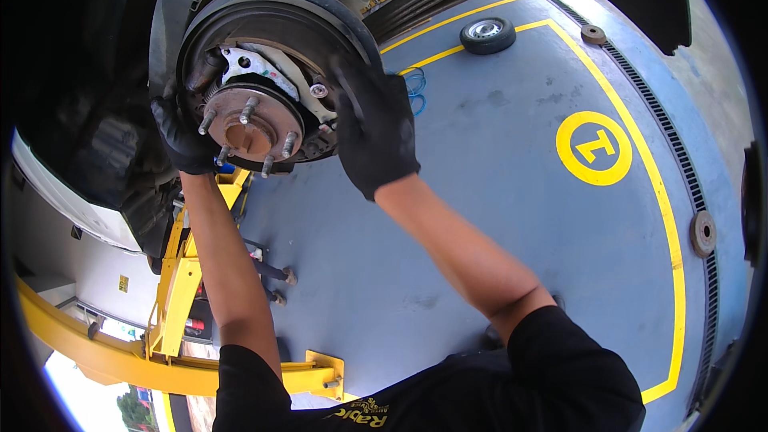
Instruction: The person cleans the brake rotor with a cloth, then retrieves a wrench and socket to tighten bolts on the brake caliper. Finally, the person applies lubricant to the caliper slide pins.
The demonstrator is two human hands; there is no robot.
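In front of me a drum brake assembly (264,40) hangs uncovered on a raised vehicle, with a rusty wheel hub (248,126) and several studs at its centre. A light metal brake shoe (298,76) curves above the hub. My left hand (182,138), in a black glove, is curled at the assembly's lower left edge; whatever lies between its fingers is hidden. On the right side my right hand (374,132), gloved too, reaches over the rim near the end of the shoe. Its fingers are blurred and dark against the assembly.
Yellow lift arms (180,296) stand at the lower left. A wheel with tyre (488,34) lies on the blue-grey floor (480,192), near a blue hose (415,90). Two rusty brake drums, one far (593,34) and one at right (703,234), rest beside the drain grate (660,112).
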